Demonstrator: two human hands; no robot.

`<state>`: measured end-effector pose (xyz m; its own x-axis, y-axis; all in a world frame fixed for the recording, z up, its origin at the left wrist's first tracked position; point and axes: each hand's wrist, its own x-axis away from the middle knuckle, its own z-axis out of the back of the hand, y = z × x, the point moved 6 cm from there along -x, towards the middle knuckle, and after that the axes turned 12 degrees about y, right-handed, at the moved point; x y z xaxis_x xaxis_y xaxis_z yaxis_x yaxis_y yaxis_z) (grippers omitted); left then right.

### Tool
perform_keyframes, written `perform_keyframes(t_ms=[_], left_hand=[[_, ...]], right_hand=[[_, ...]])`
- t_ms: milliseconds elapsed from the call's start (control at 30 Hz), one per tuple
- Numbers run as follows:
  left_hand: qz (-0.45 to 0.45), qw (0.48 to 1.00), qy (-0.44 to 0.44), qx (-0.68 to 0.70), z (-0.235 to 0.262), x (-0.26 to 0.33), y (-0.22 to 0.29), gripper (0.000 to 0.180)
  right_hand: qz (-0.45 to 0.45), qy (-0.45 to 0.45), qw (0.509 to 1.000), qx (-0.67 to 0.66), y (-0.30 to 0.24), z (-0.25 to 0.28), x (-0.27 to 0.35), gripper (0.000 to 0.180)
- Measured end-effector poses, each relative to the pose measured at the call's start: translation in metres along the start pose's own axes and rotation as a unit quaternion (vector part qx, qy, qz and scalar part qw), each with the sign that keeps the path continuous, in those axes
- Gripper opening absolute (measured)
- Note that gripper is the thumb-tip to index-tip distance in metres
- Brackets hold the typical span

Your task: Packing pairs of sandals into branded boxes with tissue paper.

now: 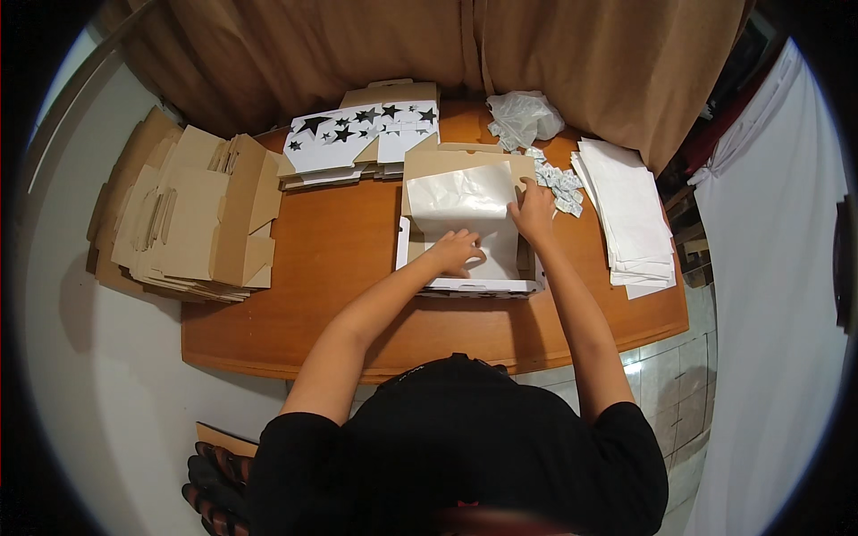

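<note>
A cardboard box, white outside and brown inside, stands opened in front of me, its white front wall point(483, 286) toward me and its brown lid point(465, 157) raised at the back. A large white sheet of paper point(460, 193) lines it and rises against the lid, with a glossy upper part. My left hand point(458, 252) rests on the sheet inside the box, fingers bent and apart, holding nothing. At the box's right side my right hand point(534, 213) touches the sheet's right edge, its thumb and fingers spread.
Flat brown cardboard boxes point(192, 210) are stacked on the left of the wooden table point(331, 268). Star-printed white boxes point(357, 134) lie behind. To the right are small pale packets point(561, 186), a clear plastic bag point(525, 118) and a stack of white paper sheets point(628, 214).
</note>
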<state>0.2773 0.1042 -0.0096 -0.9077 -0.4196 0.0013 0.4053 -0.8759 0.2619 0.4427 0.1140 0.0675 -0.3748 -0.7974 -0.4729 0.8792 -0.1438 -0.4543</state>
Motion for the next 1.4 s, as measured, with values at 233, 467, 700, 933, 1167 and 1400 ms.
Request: perform_keyframes(t_ms=[233, 467, 700, 933, 1167, 1400], left_hand=[[-0.012, 0.978, -0.060, 0.199, -0.037, -0.003, -0.025, 0.059], [0.168, 0.979, -0.063, 0.094, -0.029, 0.026, -0.041, 0.046], [0.185, 0.950, -0.102, 0.230, 0.005, 0.029, -0.036, 0.030], [0.170, 0.930, 0.326, 0.018, 0.093, 0.037, -0.024, 0.047], [0.223, 0.947, 0.220, -0.070, 0.068, 0.044, -0.045, 0.074], [0.237, 0.945, 0.206, -0.094, 0.065, 0.037, -0.049, 0.078]], right_hand=[[-0.065, -0.065, 0.995, -0.034, 0.002, -0.005, -0.004, 0.037], [-0.114, -0.062, 0.990, -0.052, 0.036, -0.005, -0.004, 0.026], [-0.111, -0.044, 0.991, -0.058, 0.029, -0.007, -0.006, 0.034], [-0.034, -0.080, 0.996, -0.018, 0.012, 0.013, 0.011, 0.050], [-0.026, -0.064, 0.997, -0.017, 0.022, 0.008, 0.016, 0.054], [-0.191, -0.203, 0.904, -0.324, 0.078, -0.028, 0.006, 0.063]])
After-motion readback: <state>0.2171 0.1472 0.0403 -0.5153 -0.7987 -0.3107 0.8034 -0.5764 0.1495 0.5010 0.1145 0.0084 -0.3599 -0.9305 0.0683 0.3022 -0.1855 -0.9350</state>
